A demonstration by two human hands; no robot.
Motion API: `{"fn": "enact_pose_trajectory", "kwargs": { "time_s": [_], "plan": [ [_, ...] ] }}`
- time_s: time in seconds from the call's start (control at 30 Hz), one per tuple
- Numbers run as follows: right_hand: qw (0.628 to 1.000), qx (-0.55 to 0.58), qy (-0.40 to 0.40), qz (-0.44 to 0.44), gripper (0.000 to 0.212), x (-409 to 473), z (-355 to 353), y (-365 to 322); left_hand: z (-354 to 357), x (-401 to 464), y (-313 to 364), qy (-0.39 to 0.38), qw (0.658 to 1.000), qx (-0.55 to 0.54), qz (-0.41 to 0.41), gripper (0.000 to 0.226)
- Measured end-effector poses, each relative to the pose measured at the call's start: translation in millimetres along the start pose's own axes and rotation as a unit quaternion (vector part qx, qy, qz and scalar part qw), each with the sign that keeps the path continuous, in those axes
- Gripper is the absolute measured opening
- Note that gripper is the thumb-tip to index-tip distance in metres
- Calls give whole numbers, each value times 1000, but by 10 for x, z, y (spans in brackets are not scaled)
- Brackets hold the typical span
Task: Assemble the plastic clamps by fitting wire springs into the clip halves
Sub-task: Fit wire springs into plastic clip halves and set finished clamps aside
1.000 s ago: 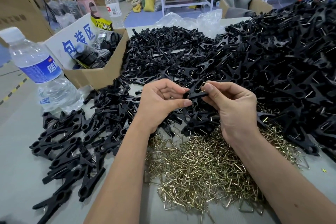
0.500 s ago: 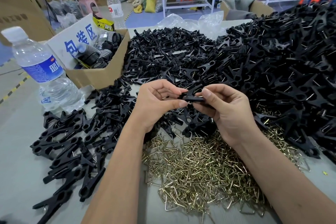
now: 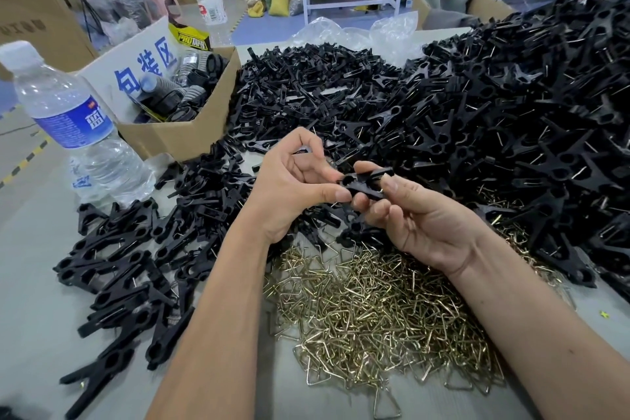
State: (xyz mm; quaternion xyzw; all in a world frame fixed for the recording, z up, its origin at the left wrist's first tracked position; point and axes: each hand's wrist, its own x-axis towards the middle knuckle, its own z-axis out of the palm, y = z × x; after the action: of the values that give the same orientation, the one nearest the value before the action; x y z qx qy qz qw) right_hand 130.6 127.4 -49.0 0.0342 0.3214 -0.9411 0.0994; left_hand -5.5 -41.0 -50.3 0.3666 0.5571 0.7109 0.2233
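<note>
Grey table (image 3: 30,317), black clip (image 3: 363,182) pinched btwn L hand (image 3: 289,187) & R hand (image 3: 426,218) fingertips

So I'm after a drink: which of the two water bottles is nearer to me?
The blue-labelled water bottle at the near left, beside the cardboard box. The red-labelled bottle stands behind that box, farther back.
</note>
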Motion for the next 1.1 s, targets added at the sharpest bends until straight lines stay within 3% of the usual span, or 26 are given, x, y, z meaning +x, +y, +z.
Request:
{"fn": "enact_pose_trajectory", "kwargs": {
  "time_s": [0.27,0.4,0.5,0.57,0.63,0.73,0.8,0.87,1.0,1.1],
  "plan": [
    [999,33,7,2,53,10,-77,-7,63,3,-42,18,998,63,0,44],
    [997,-60,16,-55,45,17,-87,-51,80,-1,-12,34,998,59,11,40],
    [962,-186,120,-158,32,67,-49,-284,21,32,19,121,987,101,5,32],
    [897,-278,236,-252,28,138,-1,-546,-125,95,71,201,960,194,-17,28],
    [789,-372,356,-334,33,225,54,-812,-335,181,150,265,914,302,-59,23],
    [669,-481,414,-388,39,478,171,-993,-668,307,270,300,840,430,-137,23],
    [628,-573,367,-378,24,733,339,-897,-781,392,293,270,810,486,-185,24],
    [590,-699,262,-307,15,1020,527,-700,-785,474,297,210,791,529,-222,25],
    [462,-873,126,-95,31,1611,634,-387,-745,591,268,109,749,594,-272,25],
    [399,-910,103,-47,40,1894,587,-312,-796,595,232,113,727,623,-267,13]
  ]
}}
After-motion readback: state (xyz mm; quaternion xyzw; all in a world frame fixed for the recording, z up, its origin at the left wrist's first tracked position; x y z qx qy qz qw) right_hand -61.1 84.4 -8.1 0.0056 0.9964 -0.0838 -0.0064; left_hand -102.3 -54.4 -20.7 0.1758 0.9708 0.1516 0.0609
